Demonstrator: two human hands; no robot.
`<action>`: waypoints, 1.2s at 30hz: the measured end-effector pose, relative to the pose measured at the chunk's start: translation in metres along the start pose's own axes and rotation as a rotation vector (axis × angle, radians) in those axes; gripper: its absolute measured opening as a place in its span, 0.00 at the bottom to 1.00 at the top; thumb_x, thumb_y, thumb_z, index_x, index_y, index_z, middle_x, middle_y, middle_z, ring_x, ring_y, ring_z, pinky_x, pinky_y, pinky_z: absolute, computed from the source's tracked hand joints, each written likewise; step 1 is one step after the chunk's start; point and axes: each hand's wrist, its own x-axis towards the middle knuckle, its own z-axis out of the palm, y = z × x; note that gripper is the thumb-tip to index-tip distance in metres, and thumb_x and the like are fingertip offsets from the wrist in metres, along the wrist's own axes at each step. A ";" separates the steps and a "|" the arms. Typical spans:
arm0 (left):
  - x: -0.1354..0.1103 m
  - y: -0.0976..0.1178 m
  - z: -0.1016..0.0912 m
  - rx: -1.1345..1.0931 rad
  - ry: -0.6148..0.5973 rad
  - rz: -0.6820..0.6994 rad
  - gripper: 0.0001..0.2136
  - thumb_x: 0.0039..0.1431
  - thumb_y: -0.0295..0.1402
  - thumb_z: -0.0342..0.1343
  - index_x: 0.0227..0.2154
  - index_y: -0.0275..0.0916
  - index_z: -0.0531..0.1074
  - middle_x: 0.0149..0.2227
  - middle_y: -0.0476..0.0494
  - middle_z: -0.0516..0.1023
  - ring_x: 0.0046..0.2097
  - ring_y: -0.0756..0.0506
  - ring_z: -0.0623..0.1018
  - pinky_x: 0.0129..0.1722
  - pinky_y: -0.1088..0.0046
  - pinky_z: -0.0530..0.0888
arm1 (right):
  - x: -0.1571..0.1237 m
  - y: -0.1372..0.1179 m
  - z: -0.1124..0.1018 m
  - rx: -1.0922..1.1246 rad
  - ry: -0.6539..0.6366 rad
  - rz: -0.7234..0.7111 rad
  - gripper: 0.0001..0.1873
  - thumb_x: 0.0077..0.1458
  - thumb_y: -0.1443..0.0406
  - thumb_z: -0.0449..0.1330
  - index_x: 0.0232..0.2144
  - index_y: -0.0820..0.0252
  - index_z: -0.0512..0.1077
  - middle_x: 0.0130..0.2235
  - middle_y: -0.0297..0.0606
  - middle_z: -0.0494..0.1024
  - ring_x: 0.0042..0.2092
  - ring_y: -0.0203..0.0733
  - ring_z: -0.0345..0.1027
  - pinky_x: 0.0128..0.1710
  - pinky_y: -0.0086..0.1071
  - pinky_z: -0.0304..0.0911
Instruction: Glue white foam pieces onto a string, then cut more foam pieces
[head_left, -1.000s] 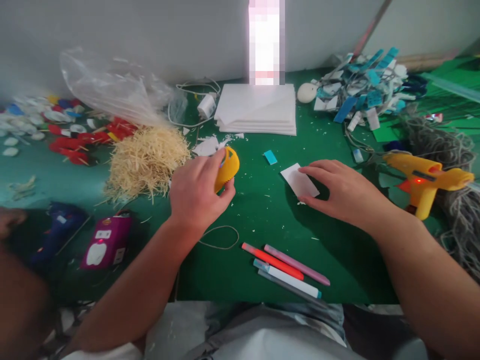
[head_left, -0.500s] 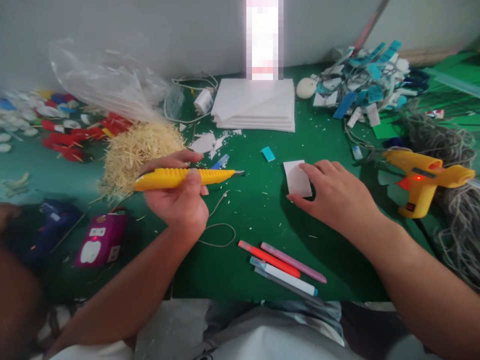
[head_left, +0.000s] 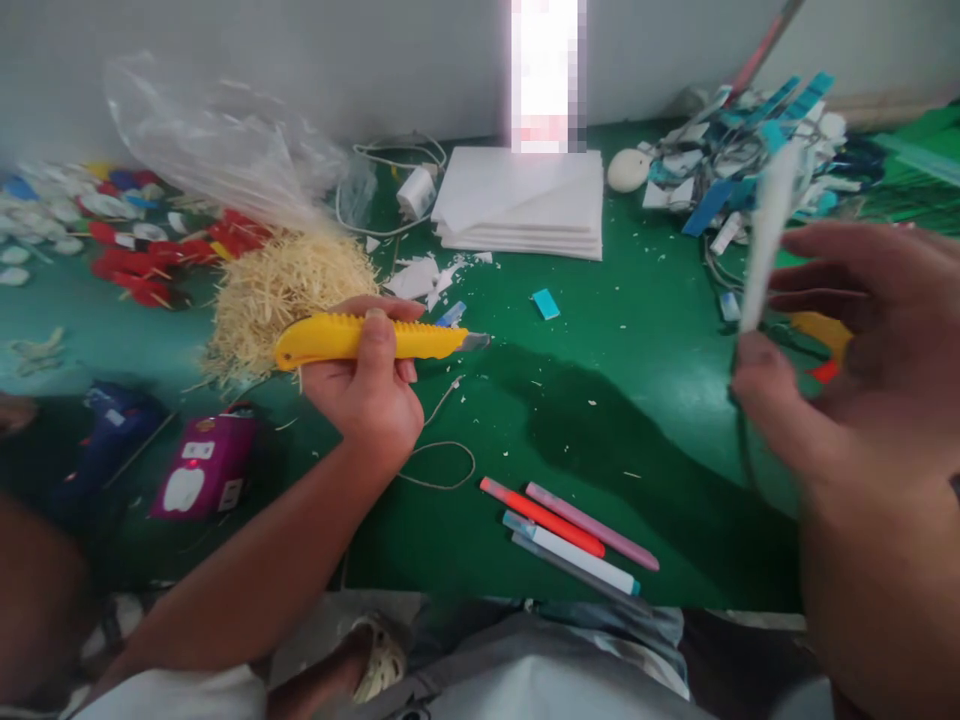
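My left hand [head_left: 367, 385] is closed round a yellow utility knife [head_left: 375, 340], held level above the green table [head_left: 600, 400] with its short blade pointing right. My right hand [head_left: 855, 370] is raised close to the camera at the right. It pinches a small white foam piece [head_left: 765, 240] between thumb and fingers, seen edge-on. A heap of pale straw-like shavings [head_left: 289, 295] lies just behind the left hand.
A stack of white foam sheets [head_left: 525, 205] lies at the back centre. Three pens [head_left: 570, 535] sit near the front edge. A yellow glue gun [head_left: 821, 335] is partly hidden behind my right hand. A magenta box [head_left: 202, 480] and a blue glue gun [head_left: 112, 440] lie front left. Blue-and-white scraps [head_left: 742, 150] are heaped at the back right.
My right hand has lifted the white foam piece off the table up toward the camera. My left hand turned the knife from end-on to level and has kept it there.
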 end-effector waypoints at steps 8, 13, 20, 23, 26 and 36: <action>-0.009 -0.002 -0.008 0.034 -0.287 -0.077 0.16 0.59 0.49 0.71 0.28 0.41 0.79 0.22 0.54 0.75 0.22 0.53 0.73 0.22 0.74 0.72 | -0.009 -0.020 0.014 0.093 -0.282 -0.253 0.35 0.59 0.67 0.62 0.68 0.46 0.67 0.56 0.53 0.80 0.56 0.61 0.79 0.53 0.57 0.79; -0.006 0.010 -0.015 0.127 -0.474 0.013 0.12 0.60 0.49 0.70 0.31 0.47 0.83 0.25 0.51 0.80 0.23 0.50 0.76 0.24 0.71 0.76 | -0.018 -0.026 0.031 0.164 -0.419 -0.285 0.32 0.60 0.69 0.60 0.66 0.50 0.68 0.59 0.52 0.80 0.57 0.58 0.80 0.52 0.52 0.82; -0.003 0.028 -0.011 0.083 -0.574 0.073 0.15 0.60 0.51 0.71 0.35 0.45 0.83 0.27 0.51 0.82 0.25 0.51 0.79 0.24 0.76 0.75 | -0.017 -0.036 0.030 0.133 -0.326 -0.399 0.28 0.60 0.71 0.61 0.61 0.50 0.70 0.55 0.50 0.83 0.52 0.51 0.83 0.46 0.46 0.83; -0.002 0.038 -0.010 0.116 -0.599 0.105 0.19 0.59 0.54 0.70 0.33 0.41 0.82 0.26 0.51 0.81 0.25 0.51 0.78 0.23 0.77 0.75 | -0.019 -0.037 0.035 0.155 -0.269 -0.469 0.24 0.60 0.72 0.61 0.58 0.57 0.72 0.55 0.52 0.84 0.52 0.49 0.83 0.46 0.42 0.83; -0.001 0.049 -0.011 0.253 -0.665 0.245 0.12 0.62 0.42 0.70 0.30 0.41 0.79 0.24 0.53 0.80 0.23 0.53 0.75 0.23 0.78 0.73 | -0.021 -0.035 0.041 0.176 -0.232 -0.513 0.22 0.60 0.72 0.62 0.56 0.65 0.73 0.54 0.56 0.84 0.53 0.49 0.82 0.47 0.40 0.83; -0.003 0.058 -0.015 0.371 -0.764 0.288 0.08 0.63 0.24 0.62 0.29 0.41 0.74 0.25 0.55 0.80 0.23 0.54 0.75 0.23 0.79 0.73 | -0.022 -0.025 0.044 0.411 -0.375 -0.181 0.33 0.64 0.76 0.55 0.69 0.57 0.64 0.64 0.53 0.78 0.40 0.36 0.84 0.41 0.28 0.79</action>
